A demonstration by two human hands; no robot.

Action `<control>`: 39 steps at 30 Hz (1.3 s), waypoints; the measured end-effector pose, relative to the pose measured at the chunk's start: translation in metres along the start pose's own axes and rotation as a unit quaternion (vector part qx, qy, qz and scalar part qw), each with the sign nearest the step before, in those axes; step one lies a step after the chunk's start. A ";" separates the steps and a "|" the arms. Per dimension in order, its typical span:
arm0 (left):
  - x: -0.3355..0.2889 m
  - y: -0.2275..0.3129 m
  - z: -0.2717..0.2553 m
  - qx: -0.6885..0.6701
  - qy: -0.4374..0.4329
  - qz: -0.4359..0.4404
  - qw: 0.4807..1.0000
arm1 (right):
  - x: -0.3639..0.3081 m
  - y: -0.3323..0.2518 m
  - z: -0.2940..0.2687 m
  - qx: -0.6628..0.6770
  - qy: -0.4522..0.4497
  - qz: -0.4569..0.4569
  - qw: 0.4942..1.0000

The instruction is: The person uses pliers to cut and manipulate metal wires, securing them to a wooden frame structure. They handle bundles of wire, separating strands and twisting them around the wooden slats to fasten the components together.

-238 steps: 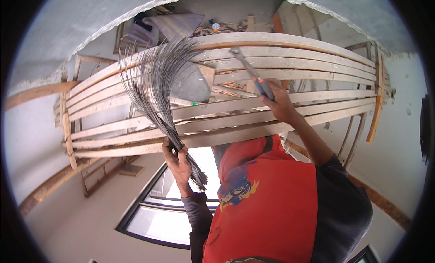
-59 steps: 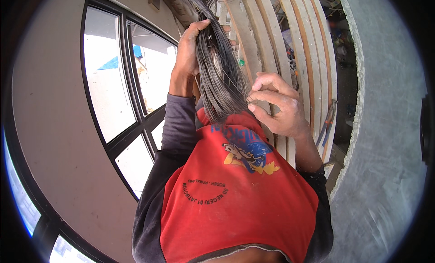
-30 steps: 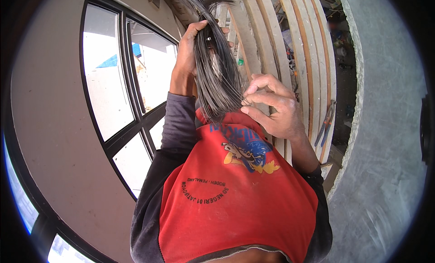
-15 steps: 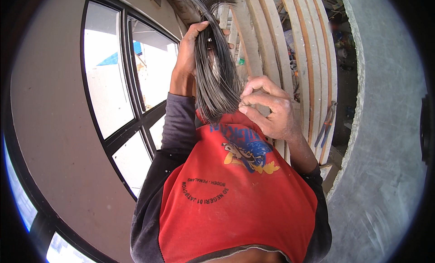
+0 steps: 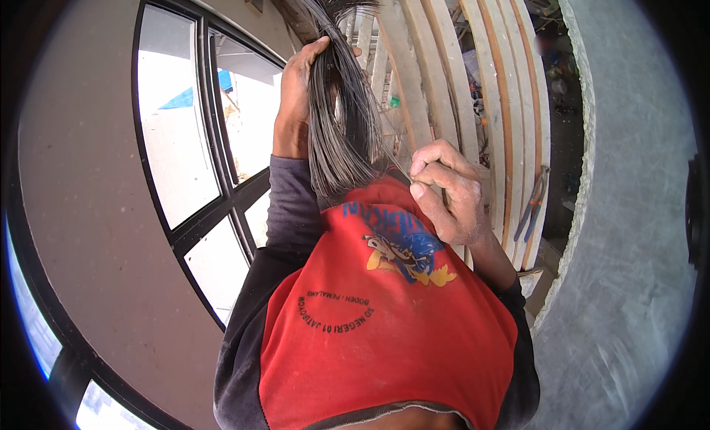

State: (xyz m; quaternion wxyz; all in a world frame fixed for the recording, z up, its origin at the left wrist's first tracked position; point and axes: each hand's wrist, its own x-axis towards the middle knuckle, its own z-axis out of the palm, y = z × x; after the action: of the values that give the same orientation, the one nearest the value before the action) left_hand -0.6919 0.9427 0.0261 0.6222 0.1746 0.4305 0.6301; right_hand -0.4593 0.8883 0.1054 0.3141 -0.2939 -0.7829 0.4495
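Observation:
My left hand (image 5: pixel 299 78) is closed around a thick bundle of thin dark wire (image 5: pixel 336 126), gripping it near its gathered upper part. The bundle hangs down in long loops over my chest, and loose ends fan out at the top. To the right of the loops, my right hand (image 5: pixel 452 193) pinches a thin strand of wire between thumb and fingers. That strand runs taut from the bundle to my fingertips. Part of the left fingers is hidden behind the wire.
Long wooden planks (image 5: pixel 492 97) lie side by side beyond my hands. Pliers with blue and red handles (image 5: pixel 532 204) rest on the rightmost plank. A grey concrete surface (image 5: pixel 636 208) with a rough edge is at the right. A black-framed window (image 5: pixel 211 104) is in the left wall.
My right hand has moved away from the bundle, right and slightly toward me, drawing a strand out. The bundle and my left hand have shifted a little left.

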 end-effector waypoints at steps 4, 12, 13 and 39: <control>0.018 -0.001 -0.019 0.053 -0.001 0.021 0.998 | -0.018 -0.014 -0.001 0.048 -0.005 -0.013 0.999; 0.036 0.003 -0.035 0.061 0.117 0.060 0.989 | -0.056 -0.043 -0.038 0.138 0.076 0.021 0.987; 0.036 0.005 -0.036 0.048 0.118 0.054 0.990 | -0.060 -0.048 -0.046 0.163 0.076 0.025 0.983; 0.021 0.012 -0.075 -0.043 0.118 0.032 0.992 | -0.114 -0.123 -0.265 0.446 0.370 -0.096 0.809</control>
State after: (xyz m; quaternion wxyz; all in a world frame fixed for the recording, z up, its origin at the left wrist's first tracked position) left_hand -0.7592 0.9393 -0.0142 0.5538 0.0861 0.4676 0.6835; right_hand -0.2088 0.8896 0.2943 0.7183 -0.1892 -0.3445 0.5741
